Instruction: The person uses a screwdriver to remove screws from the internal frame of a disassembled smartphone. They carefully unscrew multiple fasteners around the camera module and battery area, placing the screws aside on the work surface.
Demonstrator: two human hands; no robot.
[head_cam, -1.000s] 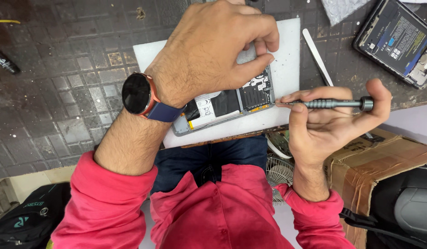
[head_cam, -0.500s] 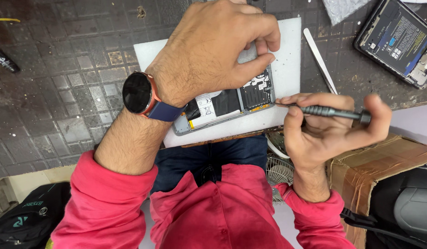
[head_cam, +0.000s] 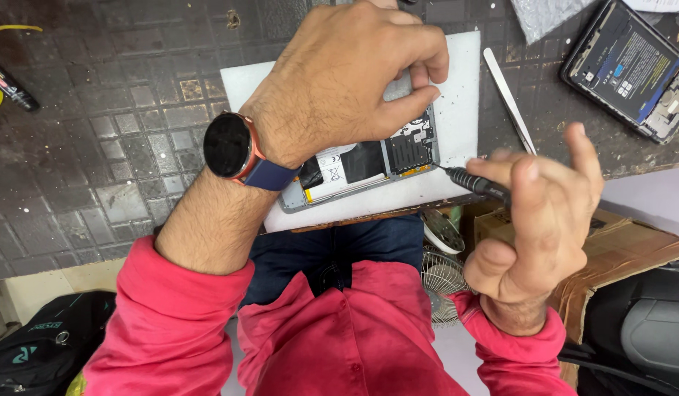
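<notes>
An opened phone (head_cam: 369,165) with its back cover off lies on a white mat (head_cam: 457,88) on the dark tiled bench. My left hand (head_cam: 347,81), with a black round watch on a blue strap at the wrist, presses down on the phone's upper part and hides most of it. My right hand (head_cam: 541,220) grips a small dark screwdriver (head_cam: 475,183). Its tip touches the phone's lower right corner. The hand covers the screwdriver's handle.
White tweezers (head_cam: 509,99) lie to the right of the mat. A second opened phone (head_cam: 633,70) rests at the top right. A brown cardboard box (head_cam: 625,253) and a small fan (head_cam: 442,282) sit below the bench edge. A black bag (head_cam: 39,345) is at the lower left.
My right hand has turned over the screwdriver, so the handle that showed lying sideways is now hidden behind the fingers. The left hand and the phone have stayed put.
</notes>
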